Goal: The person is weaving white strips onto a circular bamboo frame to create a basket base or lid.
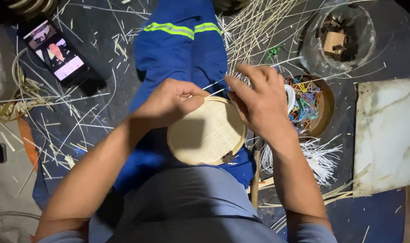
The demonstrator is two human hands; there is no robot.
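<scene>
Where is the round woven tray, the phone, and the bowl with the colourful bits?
Round woven tray [205, 135]: head view, on its bare woven middle.
Phone [56, 53]: head view, on the lit screen.
Bowl with colourful bits [327, 104]: head view, on its brown right rim.

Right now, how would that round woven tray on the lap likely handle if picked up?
The round woven tray looks thin and finely woven, so probably light. Its bound rim suggests it stays fairly stiff. The left hand and right hand grip its far edge; the thin loose strip there probably flexes easily.
</scene>
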